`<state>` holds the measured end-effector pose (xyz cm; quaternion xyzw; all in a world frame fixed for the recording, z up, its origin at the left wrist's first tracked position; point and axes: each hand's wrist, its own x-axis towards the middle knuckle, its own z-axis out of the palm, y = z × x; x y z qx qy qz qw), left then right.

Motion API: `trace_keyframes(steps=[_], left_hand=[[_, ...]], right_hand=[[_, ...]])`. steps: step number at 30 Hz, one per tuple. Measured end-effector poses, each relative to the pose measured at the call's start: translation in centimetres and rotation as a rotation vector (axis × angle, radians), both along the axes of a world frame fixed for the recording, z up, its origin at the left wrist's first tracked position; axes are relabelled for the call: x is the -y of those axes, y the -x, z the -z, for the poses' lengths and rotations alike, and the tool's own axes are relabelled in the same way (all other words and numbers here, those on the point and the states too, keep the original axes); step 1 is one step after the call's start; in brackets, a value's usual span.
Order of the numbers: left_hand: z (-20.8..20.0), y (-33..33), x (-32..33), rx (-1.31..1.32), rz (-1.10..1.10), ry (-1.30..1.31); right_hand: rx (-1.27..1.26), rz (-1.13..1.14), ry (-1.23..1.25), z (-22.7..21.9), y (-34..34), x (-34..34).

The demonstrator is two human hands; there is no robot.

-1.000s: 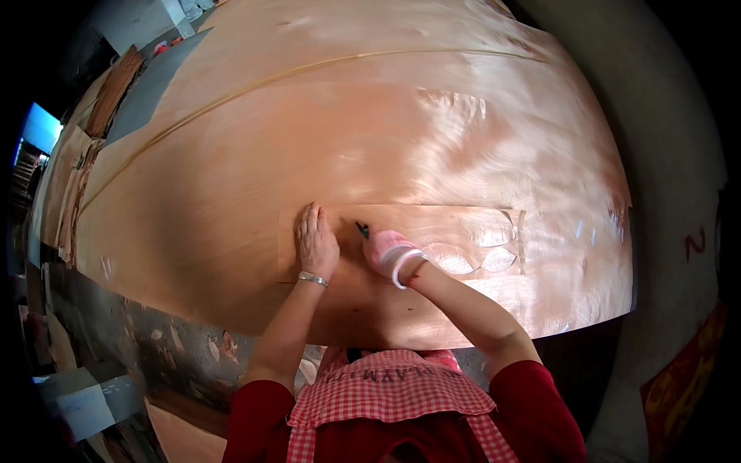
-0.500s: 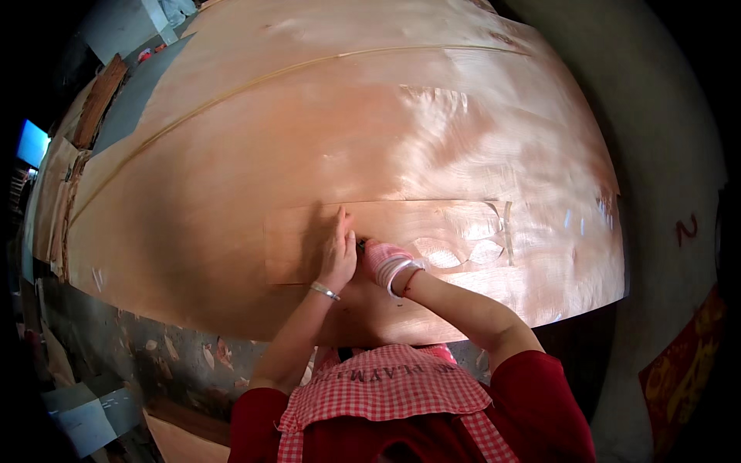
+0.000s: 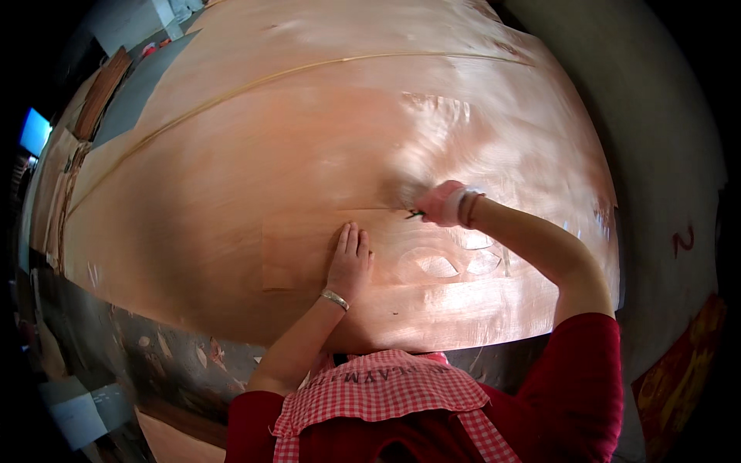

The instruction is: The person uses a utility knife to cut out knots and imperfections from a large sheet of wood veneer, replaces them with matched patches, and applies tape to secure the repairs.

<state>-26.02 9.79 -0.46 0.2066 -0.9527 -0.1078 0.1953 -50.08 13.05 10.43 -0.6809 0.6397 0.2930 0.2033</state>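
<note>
Grey concrete floor (image 3: 656,147) curved around the right and upper-left edges of the fisheye view, with stacks of brown boards (image 3: 96,96) lying far off at upper left. Nearly everything else was filled by a very large, thin, pinkish-tan sheet of wood veneer (image 3: 309,139) spread flat over the worktop (image 3: 154,363), whose dark, stained front edge showed below the sheet's near side. A pale raised seam (image 3: 255,81) ran across the far part of the sheet.

On the near part of the sheet lay a smaller rectangular veneer patch (image 3: 297,255) of the same colour, flat and flush with the big sheet. Its right portion, covered by shiny clear tape (image 3: 448,266), carried several leaf-shaped cut-outs.

The person wore red sleeves and a red-and-white checked apron (image 3: 378,390). The left hand (image 3: 349,262), a metal bracelet at the wrist, was pressed flat and fully spread on the patch, holding nothing. The right hand (image 3: 441,202), blurred by motion, was closed around a small dark tool with a green tip (image 3: 415,214) at the patch's upper edge; what kind of tool could not be told.

Judging by this, the patch was already placed and partly taped, while work along its upper edge looked unfinished, and its left end showed no tape.

No containers were visible.
</note>
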Motion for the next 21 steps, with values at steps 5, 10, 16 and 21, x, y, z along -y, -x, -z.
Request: trace_keyframes(steps=[5,10,16,21], left_hand=[[-0.5,0.0,0.3,0.077,0.041,0.112],[-0.3,-0.1,0.2,0.003,0.031,0.005],[-1.1,0.2,0.0,0.083,0.043,0.110],[-1.0,0.0,-0.1,0.037,0.027,-0.053]], right_hand=[[0.107,-0.140,0.129,2.1,-7.0,7.1],[0.110,-0.234,0.122,3.4,-8.9,9.3],[0.091,0.329,0.168,4.3,-2.8,0.0],[0.348,0.979,0.090,0.1,-6.7,-9.8]])
